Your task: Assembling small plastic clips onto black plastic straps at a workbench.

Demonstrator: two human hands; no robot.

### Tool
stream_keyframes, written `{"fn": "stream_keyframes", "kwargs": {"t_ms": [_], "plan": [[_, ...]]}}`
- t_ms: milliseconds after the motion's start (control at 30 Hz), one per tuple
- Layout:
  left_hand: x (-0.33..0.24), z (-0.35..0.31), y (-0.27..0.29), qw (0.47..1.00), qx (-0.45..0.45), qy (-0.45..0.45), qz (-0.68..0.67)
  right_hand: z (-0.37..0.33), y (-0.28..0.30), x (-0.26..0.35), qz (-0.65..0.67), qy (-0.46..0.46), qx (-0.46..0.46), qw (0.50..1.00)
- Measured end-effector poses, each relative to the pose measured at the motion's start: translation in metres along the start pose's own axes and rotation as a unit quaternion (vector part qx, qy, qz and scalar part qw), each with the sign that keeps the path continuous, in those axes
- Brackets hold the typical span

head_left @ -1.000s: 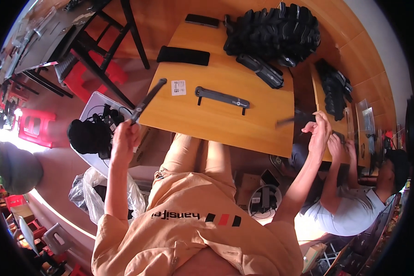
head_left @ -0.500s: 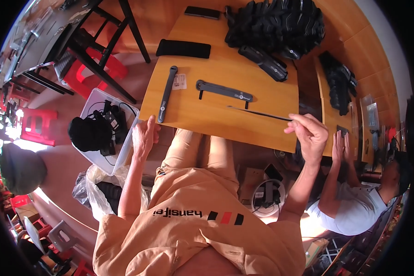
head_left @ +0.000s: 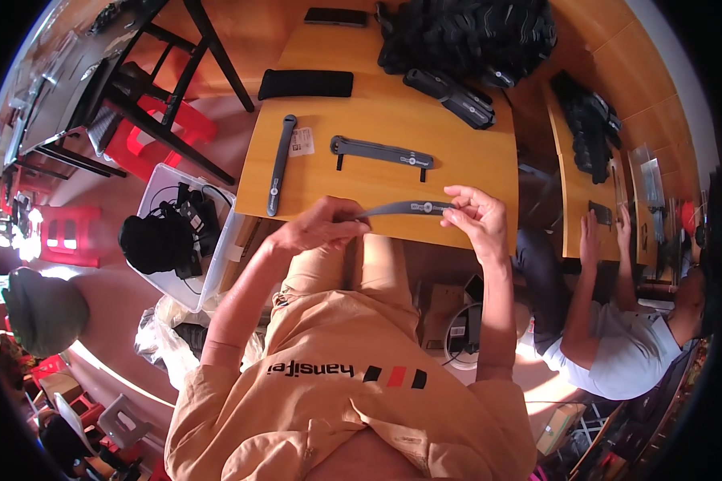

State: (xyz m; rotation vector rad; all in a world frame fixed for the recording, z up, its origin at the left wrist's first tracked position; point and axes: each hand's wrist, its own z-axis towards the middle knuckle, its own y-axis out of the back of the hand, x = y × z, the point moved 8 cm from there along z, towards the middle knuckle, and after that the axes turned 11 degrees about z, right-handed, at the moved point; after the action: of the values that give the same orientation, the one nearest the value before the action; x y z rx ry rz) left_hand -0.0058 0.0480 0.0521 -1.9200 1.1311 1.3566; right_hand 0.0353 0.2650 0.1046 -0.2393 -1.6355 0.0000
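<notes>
"Since the grey strap (head_left: 405, 208) is held only by its ends, over the near part of the table (head_left: 477, 156), what could go wrong?"

"An end could spring loose, I'd judge, if either pinch is too light; the strap bows slightly, so it may want to flick back. Pulling unevenly could also twist it."

"And the things around it?"

"A careless sweep could nudge the second strap (head_left: 279, 168) lying to the left, or the folded strap bundle (head_left: 383, 152) just beyond, with its two black tabs. Both lie near enough to be caught."

"How are the hands posed?"

"The left hand (head_left: 321, 226) reaches inward, back upward, thumb and fingers closed on the strap's left end and mostly hiding it. The right hand (head_left: 480, 223) stands more upright, thumb and fingertips pinching the right end, one finger lifted clear."

"Does the strap touch the wood?"

"I can't tell; it seems to be above it."
</notes>
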Motion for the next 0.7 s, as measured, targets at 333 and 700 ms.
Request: {"fn": "stream_keyframes", "kwargs": {"t_ms": [333,700], "plan": [[0.044,0.023,0.057,0.990,-0.133,-0.010,-0.048,0.031,0.033,-0.067,0.002,-0.035,-0.069,0.997],[0.052,0.046,0.108,0.920,-0.389,-0.024,0.043,0.066,0.049,-0.104,0.036,-0.008,-0.141,0.989]]}}
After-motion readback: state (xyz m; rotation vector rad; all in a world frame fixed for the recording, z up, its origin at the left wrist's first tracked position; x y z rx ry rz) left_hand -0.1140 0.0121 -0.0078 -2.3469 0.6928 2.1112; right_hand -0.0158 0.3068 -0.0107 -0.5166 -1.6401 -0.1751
